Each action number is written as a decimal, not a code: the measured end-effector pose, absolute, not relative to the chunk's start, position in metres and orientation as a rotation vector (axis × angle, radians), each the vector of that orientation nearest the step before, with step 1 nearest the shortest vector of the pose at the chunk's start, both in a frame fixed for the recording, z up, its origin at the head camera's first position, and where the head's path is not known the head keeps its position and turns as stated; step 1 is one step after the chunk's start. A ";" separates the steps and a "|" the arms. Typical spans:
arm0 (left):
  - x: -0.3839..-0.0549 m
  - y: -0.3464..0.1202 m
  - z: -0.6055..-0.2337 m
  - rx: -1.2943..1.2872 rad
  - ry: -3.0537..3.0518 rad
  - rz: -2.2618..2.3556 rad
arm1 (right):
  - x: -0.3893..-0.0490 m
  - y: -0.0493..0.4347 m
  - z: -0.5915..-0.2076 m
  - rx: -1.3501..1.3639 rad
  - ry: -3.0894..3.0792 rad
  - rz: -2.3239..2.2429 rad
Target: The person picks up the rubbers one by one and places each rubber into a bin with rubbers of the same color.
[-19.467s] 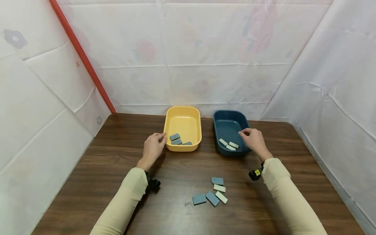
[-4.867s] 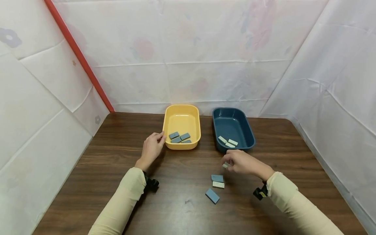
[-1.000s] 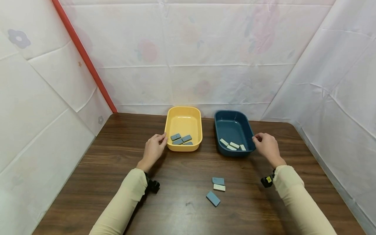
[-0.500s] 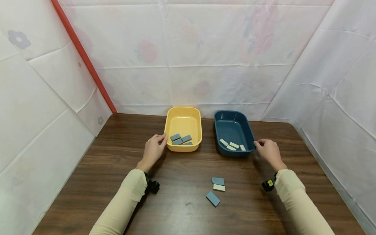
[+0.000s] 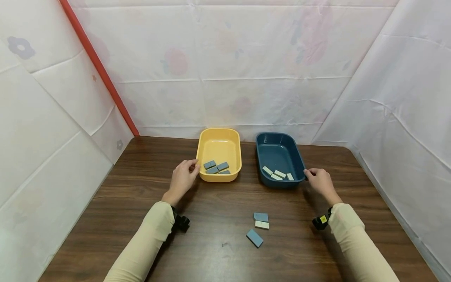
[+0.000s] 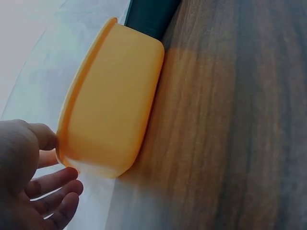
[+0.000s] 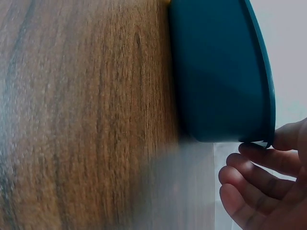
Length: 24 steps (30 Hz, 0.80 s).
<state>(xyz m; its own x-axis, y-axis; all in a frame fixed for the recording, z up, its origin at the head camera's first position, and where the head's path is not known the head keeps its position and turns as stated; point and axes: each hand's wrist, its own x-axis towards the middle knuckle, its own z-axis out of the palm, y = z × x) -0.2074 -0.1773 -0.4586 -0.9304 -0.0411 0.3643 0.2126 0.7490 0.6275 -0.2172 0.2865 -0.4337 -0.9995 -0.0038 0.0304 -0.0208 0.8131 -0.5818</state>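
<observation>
In the head view my left hand (image 5: 184, 175) is at the left rim of the yellow tray (image 5: 219, 178). The left wrist view shows its thumb and index finger pinching the rim, the other fingers loosely bent. At the right side of the dark blue tray (image 5: 282, 183), my right hand (image 5: 321, 182) likewise pinches the rim between thumb and index finger. Several grey-blue rectangular blocks (image 5: 211, 170) lie in the near end of the yellow tray. The blue tray holds several pale cream blocks (image 5: 280, 174), also at its near end.
On the wooden table (image 5: 148, 250), in front of the trays, lie a grey-blue block (image 5: 260, 217), a pale block (image 5: 262, 225) close against it, and another grey-blue block (image 5: 254, 238) set slantwise. White patterned sheets (image 5: 225, 70) close off the back and sides.
Since the oldest frame, one more grey-blue block lies in the yellow tray and one more pale block in the blue tray. My right hand, earlier holding a pale block, moved to the blue rim.
</observation>
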 end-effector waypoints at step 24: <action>-0.188 -0.150 -0.438 -0.304 -2.555 -0.895 | -0.217 0.282 -0.434 -0.035 -2.969 0.940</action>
<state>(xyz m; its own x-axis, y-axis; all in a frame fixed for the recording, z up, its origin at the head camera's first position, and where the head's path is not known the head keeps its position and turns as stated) -0.1883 -0.1504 -0.4379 -0.8904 0.0671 0.4502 0.3335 0.7694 0.5449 -0.2171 0.2824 -0.4337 -0.9994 0.0298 0.0186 0.0136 0.8175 -0.5757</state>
